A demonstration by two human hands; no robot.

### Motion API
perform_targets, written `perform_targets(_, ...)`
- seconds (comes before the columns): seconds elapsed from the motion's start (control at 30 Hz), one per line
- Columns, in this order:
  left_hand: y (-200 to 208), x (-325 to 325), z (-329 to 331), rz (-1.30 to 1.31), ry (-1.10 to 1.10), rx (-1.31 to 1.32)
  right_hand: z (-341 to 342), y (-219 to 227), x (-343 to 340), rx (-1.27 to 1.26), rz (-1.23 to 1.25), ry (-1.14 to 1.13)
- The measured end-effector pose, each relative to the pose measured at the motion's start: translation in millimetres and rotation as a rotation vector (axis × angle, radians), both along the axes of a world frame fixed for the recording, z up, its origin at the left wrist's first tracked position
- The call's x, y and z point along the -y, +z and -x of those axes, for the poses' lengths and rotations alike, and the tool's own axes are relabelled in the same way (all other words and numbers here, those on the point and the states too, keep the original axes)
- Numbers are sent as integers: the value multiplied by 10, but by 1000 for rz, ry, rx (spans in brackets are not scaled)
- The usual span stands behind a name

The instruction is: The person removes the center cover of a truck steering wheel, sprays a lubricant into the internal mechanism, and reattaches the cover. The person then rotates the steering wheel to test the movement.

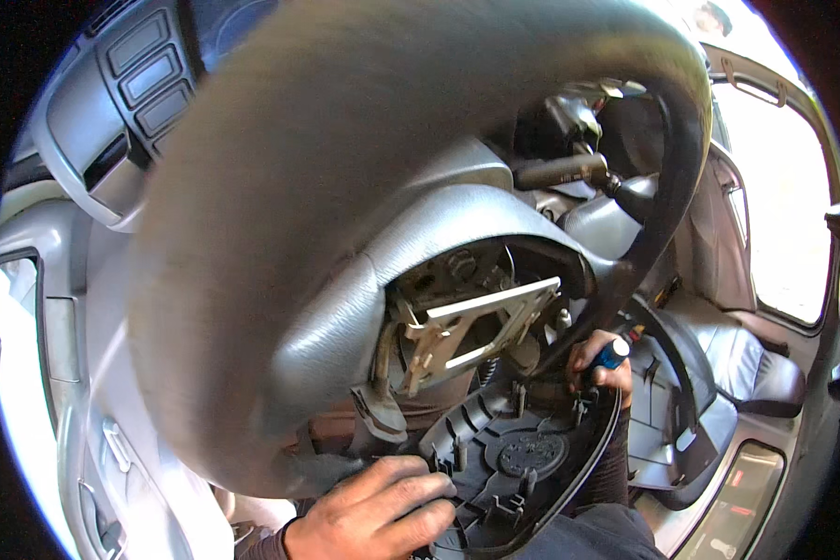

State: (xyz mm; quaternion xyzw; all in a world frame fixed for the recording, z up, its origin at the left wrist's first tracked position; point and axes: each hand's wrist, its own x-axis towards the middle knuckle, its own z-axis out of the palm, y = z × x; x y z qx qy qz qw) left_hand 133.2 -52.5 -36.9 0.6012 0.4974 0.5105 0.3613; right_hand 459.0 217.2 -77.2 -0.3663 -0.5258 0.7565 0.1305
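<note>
A black plastic trim panel [532,453] lies low in the middle, its inner side with ribs and clip posts facing up. My left hand [373,509] is closed over the panel's near left edge; its thumb is hidden. At the panel's far right end, my right hand [599,366] is wrapped round a screwdriver [612,353] with a blue handle and a pale end cap. The shaft and tip cannot be seen. Beyond the panel, a pale metal bracket [481,317] stands tilted in an opening of the grey dashboard [457,210].
A large dark steering wheel [243,233] fills the upper left and arches over the work. Inside the rim is a column stalk [560,172]. Grey seats [737,364] stand at the right. A vehicle door [112,401] borders the left side.
</note>
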Motion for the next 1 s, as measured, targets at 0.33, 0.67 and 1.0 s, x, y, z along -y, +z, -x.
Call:
perform_targets(0.33,63,-62,-96,169,174,14,-24,-333,36,-339,-169,90)
perform_targets(0.67,34,-1,-131,168,189,7,2,-92,142,-38,-205,-28)
perform_targets(1.0,54,-5,-160,217,232,9,6,-115,160,-8,-261,-108)
